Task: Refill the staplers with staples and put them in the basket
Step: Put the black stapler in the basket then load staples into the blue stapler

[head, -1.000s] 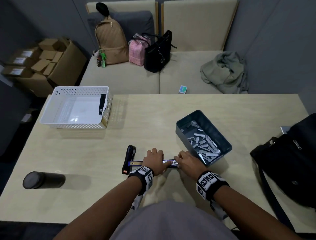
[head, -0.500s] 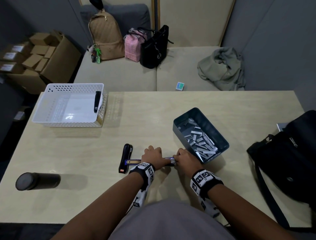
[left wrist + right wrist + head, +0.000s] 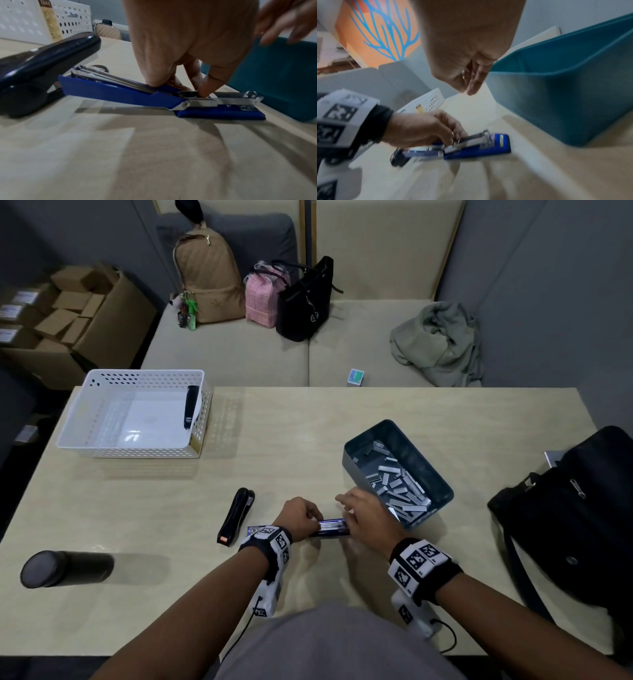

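A blue stapler lies hinged open flat near the table's front edge, its metal magazine exposed. My left hand grips it at the hinge, fingertips pressed into the magazine's rear end. My right hand hovers just above the stapler's front end, fingers straight and holding nothing, beside the teal bin of staple strips. A black stapler lies shut to the left of the blue one. Another black stapler leans inside the white basket at the far left.
A black bottle lies on its side at the front left of the table. A black bag fills the right edge. Behind the table a bench carries bags and a crumpled cloth.
My right hand has lifted off the blue stapler's front end and opened its fingers. The left hand keeps its hold. The stapler has not moved on the table.
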A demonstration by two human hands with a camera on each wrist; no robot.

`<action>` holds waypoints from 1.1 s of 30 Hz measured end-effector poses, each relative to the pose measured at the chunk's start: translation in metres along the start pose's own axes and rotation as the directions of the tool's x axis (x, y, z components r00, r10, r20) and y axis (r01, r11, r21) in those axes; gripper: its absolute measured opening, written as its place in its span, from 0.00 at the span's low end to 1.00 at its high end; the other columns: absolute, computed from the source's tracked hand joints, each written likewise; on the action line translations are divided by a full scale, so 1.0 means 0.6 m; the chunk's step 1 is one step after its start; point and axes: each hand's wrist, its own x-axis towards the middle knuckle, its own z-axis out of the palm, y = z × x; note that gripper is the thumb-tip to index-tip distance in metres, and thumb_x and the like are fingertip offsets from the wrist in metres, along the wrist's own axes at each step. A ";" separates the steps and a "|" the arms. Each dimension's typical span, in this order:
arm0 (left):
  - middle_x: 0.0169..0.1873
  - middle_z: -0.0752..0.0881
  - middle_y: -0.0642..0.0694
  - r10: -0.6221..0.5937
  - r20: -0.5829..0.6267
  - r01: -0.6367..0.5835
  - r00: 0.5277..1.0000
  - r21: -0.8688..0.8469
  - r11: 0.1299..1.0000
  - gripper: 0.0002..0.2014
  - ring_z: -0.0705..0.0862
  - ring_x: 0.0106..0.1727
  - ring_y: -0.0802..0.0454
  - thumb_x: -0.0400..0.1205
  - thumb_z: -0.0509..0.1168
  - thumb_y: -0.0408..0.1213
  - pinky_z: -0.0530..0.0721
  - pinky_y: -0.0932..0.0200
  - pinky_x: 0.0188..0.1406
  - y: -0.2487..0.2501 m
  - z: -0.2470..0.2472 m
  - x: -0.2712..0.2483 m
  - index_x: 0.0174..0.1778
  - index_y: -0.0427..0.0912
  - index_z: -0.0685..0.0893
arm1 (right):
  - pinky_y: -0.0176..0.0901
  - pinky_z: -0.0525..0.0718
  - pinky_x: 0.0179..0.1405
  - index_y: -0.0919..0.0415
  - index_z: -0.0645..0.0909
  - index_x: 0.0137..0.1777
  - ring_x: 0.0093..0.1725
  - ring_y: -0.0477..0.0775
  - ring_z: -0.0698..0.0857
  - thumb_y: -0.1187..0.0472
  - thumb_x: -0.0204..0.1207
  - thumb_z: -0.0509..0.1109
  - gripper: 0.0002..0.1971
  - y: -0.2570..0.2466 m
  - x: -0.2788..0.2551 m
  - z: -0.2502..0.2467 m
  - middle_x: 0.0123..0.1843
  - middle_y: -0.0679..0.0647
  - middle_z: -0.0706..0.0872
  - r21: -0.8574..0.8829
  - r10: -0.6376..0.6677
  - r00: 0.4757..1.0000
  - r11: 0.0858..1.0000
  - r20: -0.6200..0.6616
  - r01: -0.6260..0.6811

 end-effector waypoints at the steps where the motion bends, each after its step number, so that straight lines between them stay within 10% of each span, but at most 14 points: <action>1: 0.30 0.83 0.47 0.001 0.012 -0.001 1.000 -0.001 1.000 0.11 0.78 0.32 0.54 0.71 0.68 0.29 0.71 0.71 0.26 0.000 -0.001 0.000 0.44 0.44 0.93 | 0.43 0.83 0.55 0.60 0.83 0.63 0.52 0.50 0.84 0.68 0.79 0.65 0.15 -0.007 0.003 -0.018 0.56 0.53 0.84 0.044 -0.027 0.995 0.999 -0.097 0.032; 7: 0.46 0.92 0.42 -0.003 0.058 0.003 0.998 0.001 1.000 0.16 0.86 0.43 0.50 0.72 0.67 0.28 0.77 0.67 0.39 -0.005 -0.005 0.001 0.51 0.44 0.93 | 0.44 0.85 0.54 0.62 0.88 0.54 0.48 0.53 0.86 0.67 0.78 0.66 0.11 0.043 0.053 -0.097 0.52 0.55 0.89 0.186 0.242 0.910 0.964 -0.336 -0.188; 11: 0.48 0.92 0.43 0.013 0.067 -0.015 0.998 0.032 0.999 0.18 0.83 0.42 0.55 0.73 0.65 0.28 0.76 0.67 0.41 -0.008 -0.008 -0.001 0.54 0.45 0.92 | 0.36 0.80 0.51 0.59 0.91 0.47 0.50 0.59 0.89 0.67 0.75 0.69 0.09 0.121 0.062 -0.115 0.50 0.59 0.92 0.000 0.465 0.884 0.885 0.037 -0.465; 15: 0.50 0.92 0.42 0.019 0.088 -0.024 0.996 0.053 0.998 0.18 0.82 0.41 0.55 0.74 0.65 0.28 0.76 0.68 0.41 -0.015 -0.012 0.004 0.56 0.46 0.92 | 0.42 0.84 0.58 0.58 0.92 0.46 0.55 0.55 0.88 0.67 0.72 0.73 0.08 0.156 0.057 -0.100 0.52 0.54 0.92 -0.219 0.458 0.823 0.888 0.336 -0.404; 33: 0.51 0.91 0.40 0.015 0.118 -0.020 0.993 0.037 0.999 0.18 0.87 0.53 0.46 0.76 0.64 0.27 0.76 0.67 0.44 -0.014 -0.016 0.006 0.58 0.44 0.91 | 0.49 0.83 0.49 0.68 0.81 0.55 0.58 0.65 0.86 0.65 0.74 0.70 0.11 0.124 0.044 -0.068 0.60 0.64 0.84 -0.452 0.377 0.889 0.861 0.258 -0.234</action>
